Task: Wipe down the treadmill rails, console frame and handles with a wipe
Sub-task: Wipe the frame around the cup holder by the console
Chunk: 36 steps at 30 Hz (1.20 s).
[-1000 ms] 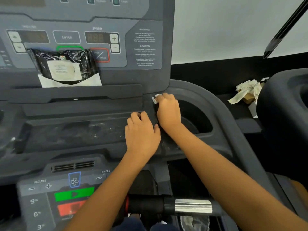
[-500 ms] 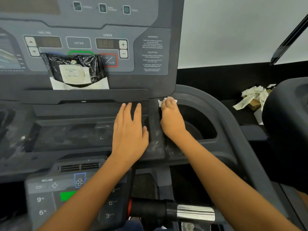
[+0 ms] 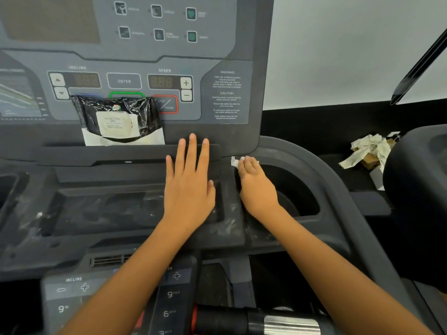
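Wipe (image 3: 235, 162) first: only a small white corner of it shows, poking out past the tips of my right hand (image 3: 257, 187). It sits at the far end of the dusty ridge (image 3: 232, 213) that divides the centre tray (image 3: 101, 209) from the cup holder (image 3: 300, 192), right under the lower corner of the console frame (image 3: 256, 122). The right fingers are bent down over it, pinning it to the plastic, and the bulk of it is hidden beneath them. I cannot see how much cloth is under there.

My left hand (image 3: 189, 187) lies flat just across the ridge, fingers straight and a little spread, holding nothing. Its tips rest on the ledge (image 3: 145, 153) below the panel, and it is apart from the wipe.

What the next stroke turns on, as I judge it, is that the ridge runs lengthwise from the console corner back toward me and the wipe is at its far end, ahead of the knuckles. So the right hand owns the move, and a pull straight back along that axis would cover the grey smears nearer my wrist. The cup holder rim curves away to the right of it.
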{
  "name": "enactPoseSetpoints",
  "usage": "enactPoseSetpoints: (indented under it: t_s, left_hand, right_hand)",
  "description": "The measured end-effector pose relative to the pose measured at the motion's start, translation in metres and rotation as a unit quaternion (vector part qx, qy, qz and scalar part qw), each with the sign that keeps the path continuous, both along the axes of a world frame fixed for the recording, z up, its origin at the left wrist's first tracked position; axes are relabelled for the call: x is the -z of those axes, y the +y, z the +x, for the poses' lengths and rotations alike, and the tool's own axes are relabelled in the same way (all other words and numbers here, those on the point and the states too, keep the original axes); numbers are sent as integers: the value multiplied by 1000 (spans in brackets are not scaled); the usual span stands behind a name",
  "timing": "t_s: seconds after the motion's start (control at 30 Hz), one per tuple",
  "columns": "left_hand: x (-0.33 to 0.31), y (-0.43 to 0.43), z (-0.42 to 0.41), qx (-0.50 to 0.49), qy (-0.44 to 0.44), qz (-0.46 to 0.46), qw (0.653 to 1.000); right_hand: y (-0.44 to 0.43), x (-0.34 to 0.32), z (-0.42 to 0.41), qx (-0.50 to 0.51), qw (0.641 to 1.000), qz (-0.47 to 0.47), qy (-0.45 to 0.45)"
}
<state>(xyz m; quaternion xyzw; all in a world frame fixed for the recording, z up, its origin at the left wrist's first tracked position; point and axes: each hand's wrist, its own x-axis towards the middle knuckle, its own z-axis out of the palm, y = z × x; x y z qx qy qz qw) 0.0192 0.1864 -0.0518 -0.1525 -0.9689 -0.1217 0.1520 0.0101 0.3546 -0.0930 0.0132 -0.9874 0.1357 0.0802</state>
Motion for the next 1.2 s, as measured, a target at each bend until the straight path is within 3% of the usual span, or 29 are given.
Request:
enactPoseSetpoints:
  t_s: [0.17,0.3,0.47,0.67,0.87,1.07,1.2]
  left_hand:
    - [2,1,-2,4,4,22,1000]
    - [4,0,-3,8,11,34,999]
    - [0,-2,-4,8,31,35,999]
    - [-2,2,-9,5,52,60,997]
    - [0,-4,-8,29,48,56,997]
    - [0,-3,-8,31,45,60,997]
    - [0,-2,-8,31,46,59,997]
  right_hand:
    - [3,-1,53,-60,994,80,-51]
    - [7,-11,1,-24,984,161,-66]
    - [-1,-15,-25,30,987,142,-75]
    - [12,-13,26,-61,994,90,-29]
    - [10,-22,-27,59,993,51,-85]
    - [-14,-14,52,-12,995,80,-58]
    - [6,-12,28,-39,987,148,-49]
